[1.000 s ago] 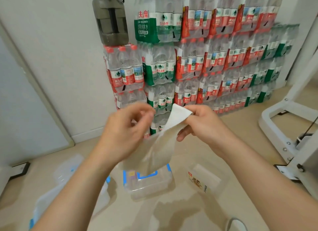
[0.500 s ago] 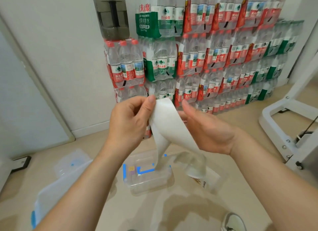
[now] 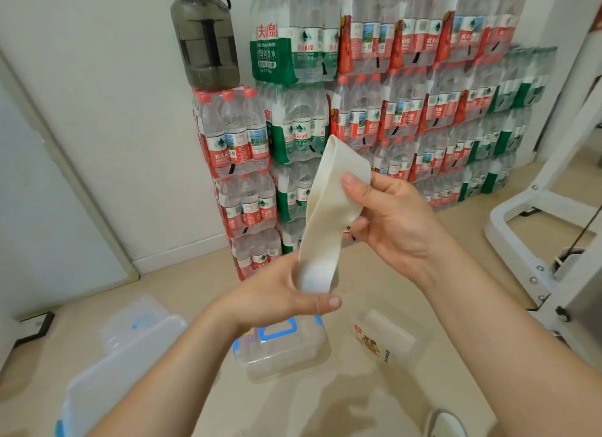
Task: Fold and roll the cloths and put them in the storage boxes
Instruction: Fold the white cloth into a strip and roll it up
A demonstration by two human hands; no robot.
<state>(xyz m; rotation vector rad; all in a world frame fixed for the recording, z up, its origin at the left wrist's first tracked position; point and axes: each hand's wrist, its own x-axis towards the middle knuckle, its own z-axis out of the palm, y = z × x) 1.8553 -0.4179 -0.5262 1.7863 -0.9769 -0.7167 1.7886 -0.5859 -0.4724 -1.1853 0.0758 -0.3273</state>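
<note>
Cream cloth point(image 3: 321, 228): folded into a long narrow strip, held in the air between both hands, above the floor point(image 3: 182, 293)
Left hand point(image 3: 277, 296): curled round the strip's lower end, thumb across the front
Right hand point(image 3: 397, 221): pinches the upper part, thumb on the near face, fingers behind; top of the strip loops over
Below: clear storage box with blue handle point(image 3: 280, 348); labelled clear container point(image 3: 387, 342) to its right; larger clear box point(image 3: 123, 371) at lower left
Behind: stacked bottled-water packs point(image 3: 407, 111), grey jug point(image 3: 205, 42) on top

Shoe point(image 3: 444, 422) cut by the bottom edge (storage box point(image 3: 107, 384) too).
</note>
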